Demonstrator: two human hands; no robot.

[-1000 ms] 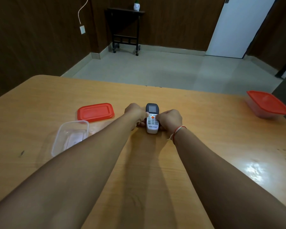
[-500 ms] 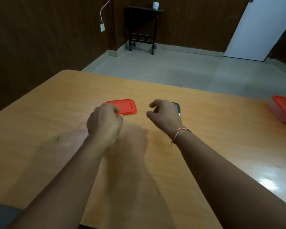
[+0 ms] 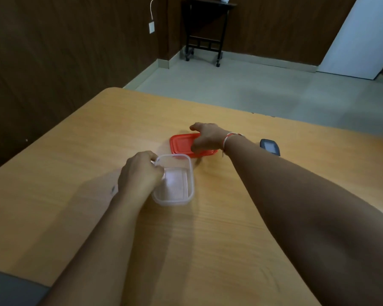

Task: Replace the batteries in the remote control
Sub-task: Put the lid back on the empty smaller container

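Observation:
The remote control (image 3: 270, 146) lies on the wooden table (image 3: 219, 228) behind my right forearm; only its dark display end shows. My right hand (image 3: 208, 136) reaches across to the left and grips the red lid (image 3: 181, 144) by its right part, thumb at the near edge and fingers over the far edge. My left hand (image 3: 142, 173) holds the left rim of the clear plastic container (image 3: 175, 182), which stands just in front of the lid. No batteries are visible.
The table's left edge and far edge are close to the lid. Beyond the table lie grey floor, a dark side table (image 3: 206, 29) against the wood-panelled wall, and a white door (image 3: 360, 36) at the far right.
Both hands left the remote, which stays on the table. My left hand moved to the clear container and took its rim. My right hand crossed left and took hold of the red lid.

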